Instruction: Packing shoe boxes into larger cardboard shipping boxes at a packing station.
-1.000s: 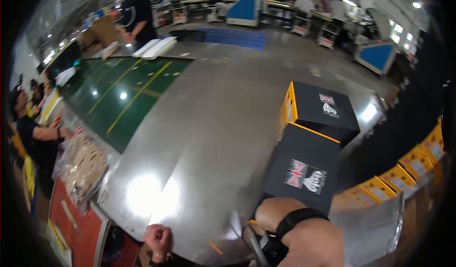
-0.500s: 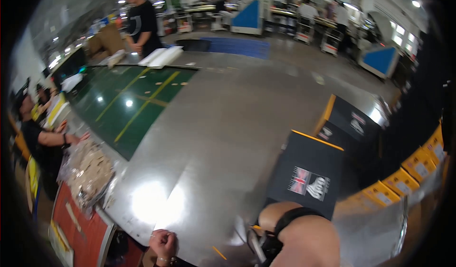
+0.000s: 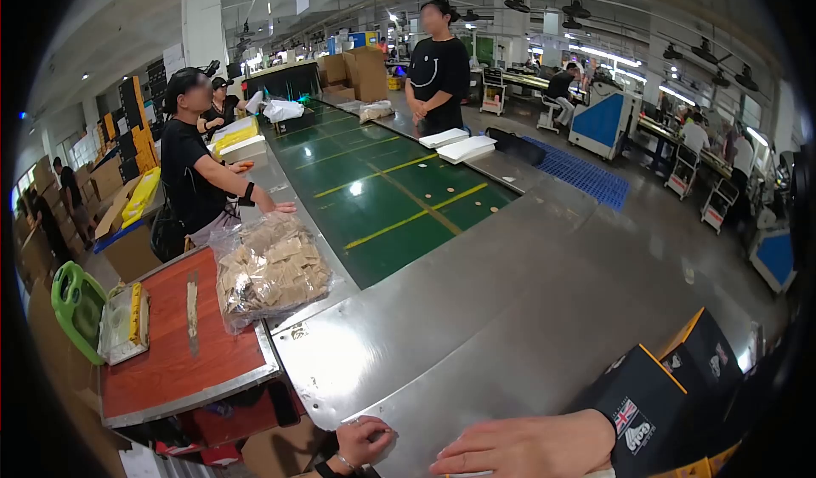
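Observation:
My left hand (image 3: 365, 441) rests at the near edge of a grey metal tabletop (image 3: 476, 325), its fingers curled in and nothing visible in them. To its right, my right hand (image 3: 527, 444) lies low in the picture with its fingers stretched out toward the left. A thin pale edge shows beneath that hand, too little to name. Close by the right wrist stands a black box (image 3: 637, 401) with an orange rim and a printed flag. A second black box (image 3: 714, 350) is just behind it.
A green conveyor belt (image 3: 399, 197) with yellow lines adjoins the metal top. A plastic bag of small tan pieces (image 3: 276, 274) lies partly on a red-brown table (image 3: 170, 342). One co-worker (image 3: 204, 155) reaches toward that bag; another (image 3: 438, 74) stands across the belt beside white slabs (image 3: 463, 148).
The view has swung left, so the belt, bag and red-brown table show more fully. My right arm has turned from reaching toward the black box to lying across the lower edge.

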Motion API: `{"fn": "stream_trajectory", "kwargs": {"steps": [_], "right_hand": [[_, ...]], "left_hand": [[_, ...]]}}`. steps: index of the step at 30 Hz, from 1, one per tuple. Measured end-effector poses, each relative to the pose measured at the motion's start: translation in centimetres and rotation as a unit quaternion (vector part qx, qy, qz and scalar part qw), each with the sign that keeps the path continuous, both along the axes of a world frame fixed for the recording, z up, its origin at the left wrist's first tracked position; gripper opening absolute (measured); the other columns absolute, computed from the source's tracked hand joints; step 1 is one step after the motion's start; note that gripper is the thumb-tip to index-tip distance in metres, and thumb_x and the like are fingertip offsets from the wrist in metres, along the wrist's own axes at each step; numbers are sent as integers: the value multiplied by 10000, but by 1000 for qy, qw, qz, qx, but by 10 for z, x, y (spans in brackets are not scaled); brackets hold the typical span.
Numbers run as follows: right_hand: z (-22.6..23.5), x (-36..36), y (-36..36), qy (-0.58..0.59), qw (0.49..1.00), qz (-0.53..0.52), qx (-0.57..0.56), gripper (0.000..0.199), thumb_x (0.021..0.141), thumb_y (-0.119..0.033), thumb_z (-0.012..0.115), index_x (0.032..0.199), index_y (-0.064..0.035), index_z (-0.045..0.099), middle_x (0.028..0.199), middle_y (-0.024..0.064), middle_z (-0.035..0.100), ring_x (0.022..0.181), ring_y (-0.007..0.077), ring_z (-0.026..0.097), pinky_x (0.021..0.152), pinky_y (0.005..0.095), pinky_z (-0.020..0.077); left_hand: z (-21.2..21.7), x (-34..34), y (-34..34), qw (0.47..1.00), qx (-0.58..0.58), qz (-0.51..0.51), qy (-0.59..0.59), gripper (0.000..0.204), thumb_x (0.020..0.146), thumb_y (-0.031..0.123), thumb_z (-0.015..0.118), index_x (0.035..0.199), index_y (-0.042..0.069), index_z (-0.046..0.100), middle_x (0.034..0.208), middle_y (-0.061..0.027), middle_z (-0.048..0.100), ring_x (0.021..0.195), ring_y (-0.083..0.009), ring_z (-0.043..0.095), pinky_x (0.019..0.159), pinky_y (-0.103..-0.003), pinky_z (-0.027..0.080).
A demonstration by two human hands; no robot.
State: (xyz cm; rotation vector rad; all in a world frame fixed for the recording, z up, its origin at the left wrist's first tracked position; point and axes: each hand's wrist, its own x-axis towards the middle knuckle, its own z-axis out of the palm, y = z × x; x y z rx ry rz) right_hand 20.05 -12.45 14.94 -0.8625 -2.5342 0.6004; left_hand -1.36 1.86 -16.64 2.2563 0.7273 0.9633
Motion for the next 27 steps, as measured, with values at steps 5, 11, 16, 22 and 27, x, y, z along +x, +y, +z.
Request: {"fn": "stream_trajectory", "kwargs": {"steps": [5,11,16,22,27], "right_hand": [[-9,-6,24,-14,999,7,-48,397,800,-183,615,1136,1,508,1042,164,538,933,313,532,790,382,434],[-31,-4,39,9,998,-13,-63,395,827,-206,601,1133,25,509,1031,175,553,925,324,538,799,389,436],[-39,-8,47,-28,997,-51,-58,436,819,-234,615,1152,30,518,1038,171,564,947,318,543,811,391,437],[-43,-12,48,-54,993,-67,-75,440,808,-215,610,1168,20,511,1056,166,560,953,314,537,817,392,432],[-44,-16,47,-67,992,-82,-72,440,804,-196,602,1182,5,502,1064,163,551,953,314,527,820,389,428]], "left_hand": [[-6,-6,3,999,-34,0,1,104,684,218,743,717,132,695,743,-9,668,588,-157,634,536,-251,502],[1,1,3,997,-5,-46,-56,89,723,155,717,745,94,655,724,-91,640,608,-255,611,528,-333,475],[-6,-4,6,999,-11,-45,-5,106,727,248,726,754,150,698,784,32,666,617,-148,633,541,-248,499],[-9,-9,3,999,6,-36,13,113,732,252,720,754,146,690,806,37,665,630,-153,637,549,-254,501],[-10,-7,5,999,-2,-46,9,114,729,246,723,754,140,687,811,32,665,632,-153,636,550,-255,502]]}}
